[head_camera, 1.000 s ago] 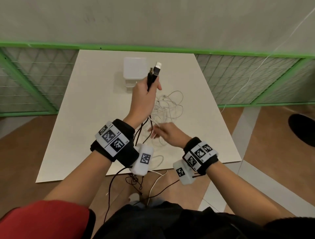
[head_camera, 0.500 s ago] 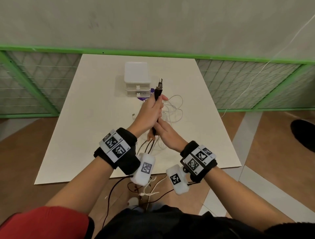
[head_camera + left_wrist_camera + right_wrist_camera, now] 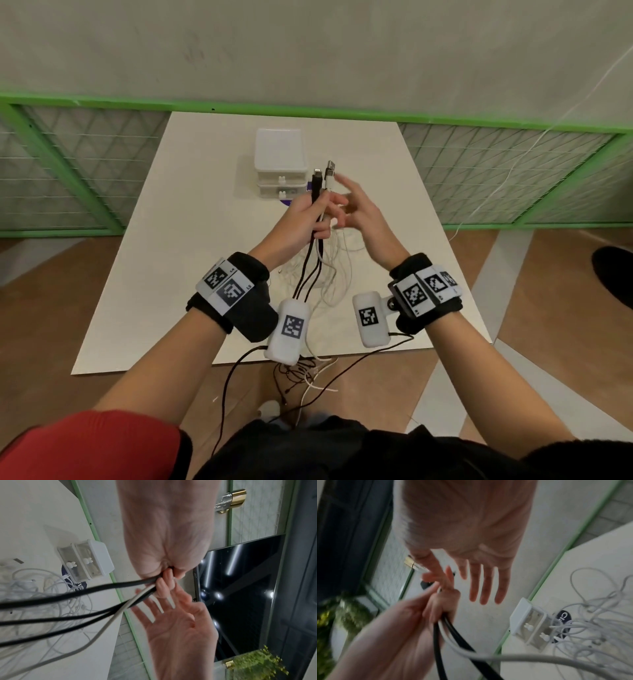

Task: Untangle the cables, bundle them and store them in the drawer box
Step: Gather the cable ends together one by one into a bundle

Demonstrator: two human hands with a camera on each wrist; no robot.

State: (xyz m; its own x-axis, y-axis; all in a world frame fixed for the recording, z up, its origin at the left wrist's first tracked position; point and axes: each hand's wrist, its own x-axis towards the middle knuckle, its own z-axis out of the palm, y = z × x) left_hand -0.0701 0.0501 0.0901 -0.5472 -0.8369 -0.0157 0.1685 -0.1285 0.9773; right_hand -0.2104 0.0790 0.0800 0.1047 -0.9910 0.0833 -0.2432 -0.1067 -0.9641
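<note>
Right hand [image 3: 359,219] released; white table [image 3: 178,274] fronts green-framed mesh fence [image 3: 85,164].

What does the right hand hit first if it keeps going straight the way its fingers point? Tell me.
Probably the plug ends sticking up from the left hand: the right hand is open, fingers aimed up toward them. Depth is unclear; missing those, the drawer box lies beyond.
</note>
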